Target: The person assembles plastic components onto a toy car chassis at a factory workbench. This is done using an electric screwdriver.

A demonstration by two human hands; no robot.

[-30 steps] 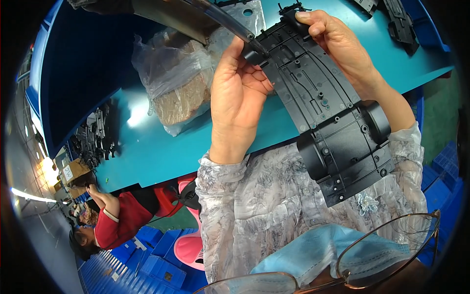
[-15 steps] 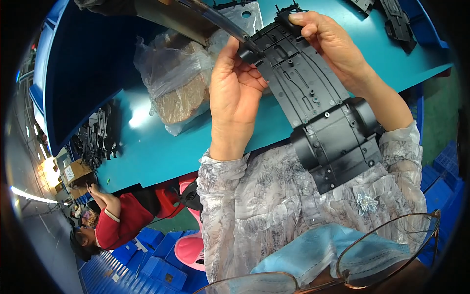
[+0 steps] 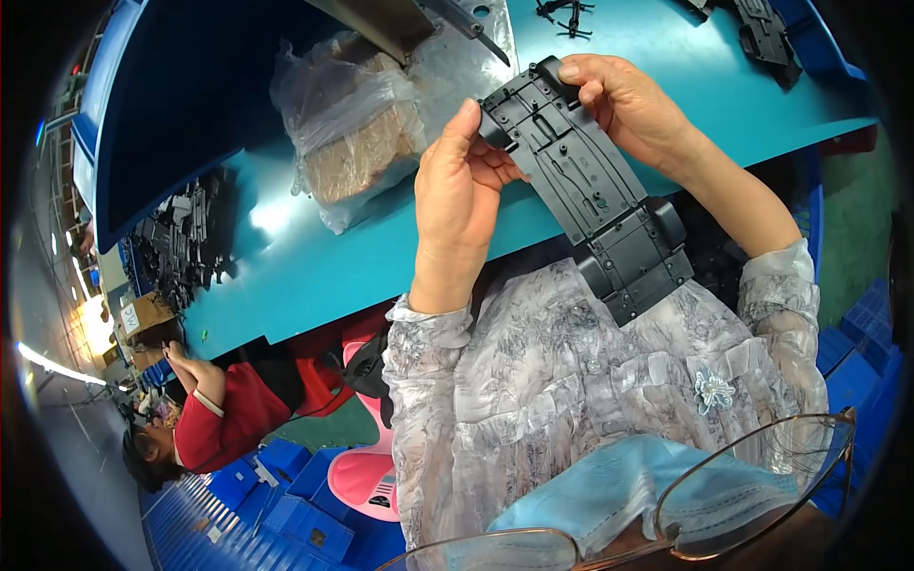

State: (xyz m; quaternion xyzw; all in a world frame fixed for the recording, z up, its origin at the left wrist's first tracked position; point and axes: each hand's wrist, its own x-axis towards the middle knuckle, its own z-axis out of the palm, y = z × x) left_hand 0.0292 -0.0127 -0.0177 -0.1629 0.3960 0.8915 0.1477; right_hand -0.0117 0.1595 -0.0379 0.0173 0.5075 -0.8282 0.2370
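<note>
A long black moulded plastic chassis plate point(image 3: 583, 181) is held between my two hands above the near edge of the table, tilted, its lower end close to my shirt. Ribs, bosses and slots cover the face turned up. My left hand point(image 3: 457, 205) grips the far left corner, thumb on the edge and fingers curled behind. At the far right corner my right hand point(image 3: 633, 105) pinches the plate, with the thumb on top and its other fingers partly hidden. Just beyond the far end hangs the pointed tip of a dark metal rod point(image 3: 476, 30).
A clear plastic bag point(image 3: 357, 133) around a brown block lies on the teal table point(image 3: 295, 276). A big blue bin point(image 3: 171, 105) stands left, black parts point(image 3: 190, 228) heaped below it. Small black pieces point(image 3: 571, 14) and more mouldings point(image 3: 766, 38) lie beyond. A person in red point(image 3: 238, 419) sits left.
The plate has dropped away from the rod and looks smaller, its far end now apart from the rod tip. Both hands moved with it, still gripping the same corners.
</note>
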